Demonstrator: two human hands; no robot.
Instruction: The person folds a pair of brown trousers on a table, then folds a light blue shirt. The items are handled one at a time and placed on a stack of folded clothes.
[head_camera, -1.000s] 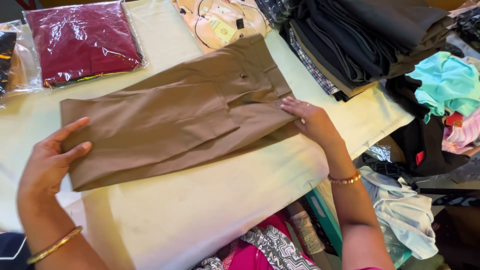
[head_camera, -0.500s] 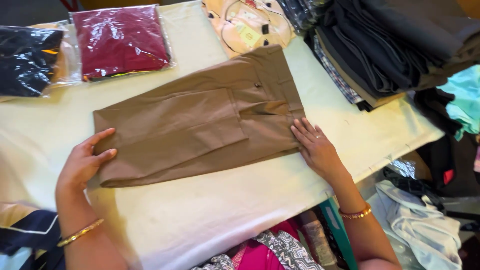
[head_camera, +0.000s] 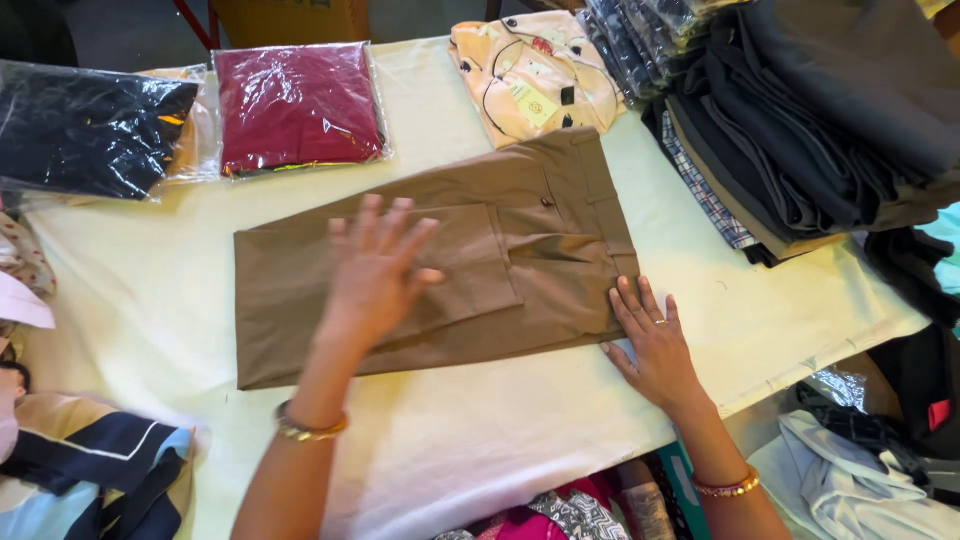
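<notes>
Folded brown trousers (head_camera: 540, 230) lie flat across the middle of a table covered in pale cloth (head_camera: 470, 450). My left hand (head_camera: 375, 265) rests palm down on the middle of the trousers, fingers spread. My right hand (head_camera: 650, 340) lies flat on the cloth at the trousers' near right corner, fingertips touching the waistband end. Neither hand grips anything. Both wrists wear bangles.
A maroon garment in clear plastic (head_camera: 298, 105) and a dark bagged garment (head_camera: 90, 125) lie at the back left. A cream printed shirt (head_camera: 530, 75) lies behind the trousers. A tall stack of dark folded clothes (head_camera: 820, 120) fills the back right. Loose clothing lies below both table ends.
My left hand moved from the trousers' left end onto their middle. My right hand stayed at the waistband corner. The view shifted, bringing the bagged garments further into sight.
</notes>
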